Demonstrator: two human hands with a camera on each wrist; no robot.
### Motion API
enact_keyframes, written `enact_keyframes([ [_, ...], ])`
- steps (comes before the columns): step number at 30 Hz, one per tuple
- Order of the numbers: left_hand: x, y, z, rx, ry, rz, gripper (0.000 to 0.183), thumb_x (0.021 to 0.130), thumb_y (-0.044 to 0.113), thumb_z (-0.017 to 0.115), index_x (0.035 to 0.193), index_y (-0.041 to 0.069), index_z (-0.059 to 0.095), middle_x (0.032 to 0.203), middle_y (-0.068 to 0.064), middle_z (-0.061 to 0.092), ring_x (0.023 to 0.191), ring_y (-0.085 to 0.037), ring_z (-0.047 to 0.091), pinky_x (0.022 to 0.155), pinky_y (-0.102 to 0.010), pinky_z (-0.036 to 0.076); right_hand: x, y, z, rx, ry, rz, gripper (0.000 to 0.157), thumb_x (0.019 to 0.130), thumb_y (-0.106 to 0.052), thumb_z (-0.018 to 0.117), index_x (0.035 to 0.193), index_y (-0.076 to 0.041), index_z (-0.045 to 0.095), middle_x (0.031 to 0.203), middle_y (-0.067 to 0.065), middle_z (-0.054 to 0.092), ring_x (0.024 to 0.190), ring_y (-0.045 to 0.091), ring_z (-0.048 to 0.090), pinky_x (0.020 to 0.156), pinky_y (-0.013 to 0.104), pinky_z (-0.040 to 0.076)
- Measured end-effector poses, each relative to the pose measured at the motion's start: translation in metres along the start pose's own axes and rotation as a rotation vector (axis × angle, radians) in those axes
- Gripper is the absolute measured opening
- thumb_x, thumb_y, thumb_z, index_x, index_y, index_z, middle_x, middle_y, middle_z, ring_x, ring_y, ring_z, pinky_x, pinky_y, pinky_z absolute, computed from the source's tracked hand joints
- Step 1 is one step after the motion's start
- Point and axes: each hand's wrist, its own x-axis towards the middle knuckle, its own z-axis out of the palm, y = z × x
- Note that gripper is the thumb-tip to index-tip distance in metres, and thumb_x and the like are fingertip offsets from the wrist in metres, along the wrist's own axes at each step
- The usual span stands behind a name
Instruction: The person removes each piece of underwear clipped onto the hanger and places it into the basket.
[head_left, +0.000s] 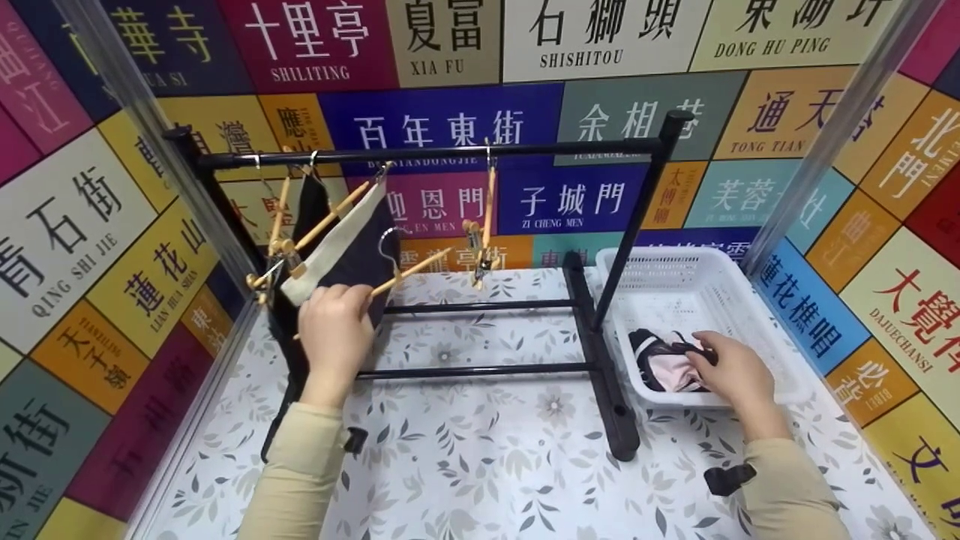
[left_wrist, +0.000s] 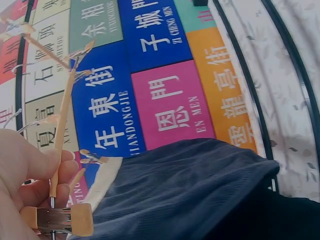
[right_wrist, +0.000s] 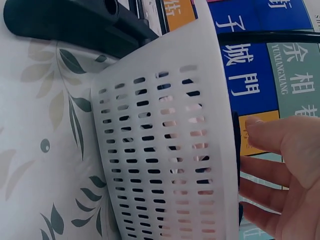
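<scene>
My left hand (head_left: 335,326) pinches a wooden clip hanger (head_left: 409,271) between thumb and fingers, in front of the rack's left end. In the left wrist view, a wooden clip (left_wrist: 57,220) on that hanger sits just below the fingers. Behind it hangs a dark garment with a cream band (head_left: 360,232). My right hand (head_left: 739,375) reaches over the near side of a white plastic basket (head_left: 765,330), fingers apart, at a black and pink piece of clothing (head_left: 675,371) inside. The right wrist view shows the fingers bent over the rim; whether they touch the cloth is hidden.
A black garment rack (head_left: 442,156) stands on the flower-patterned tabletop (head_left: 480,442). Another clip hanger (head_left: 489,210) hangs from its bar, and more hangers crowd the left end. The rack's right foot (head_left: 611,397) lies close beside the basket. Sign-patterned walls (head_left: 450,120) enclose the table.
</scene>
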Motion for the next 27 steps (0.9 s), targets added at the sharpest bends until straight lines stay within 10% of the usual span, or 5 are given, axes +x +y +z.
enact_keyframes([
  [27,0.052,0.013,-0.009,0.058,0.031,-0.017,0.007,0.079,0.002,0.067,0.079,0.006,0.073,0.073,-0.013,0.067,0.067,-0.042,0.056,0.059,-0.054,0.041,-0.002,-0.046,0.021,0.040,0.251,-0.209,0.034,0.088,-0.019,0.073,0.120,-0.008,0.068,0.111,0.017,0.071,0.099,0.045,0.063,0.083,0.059,0.045],
])
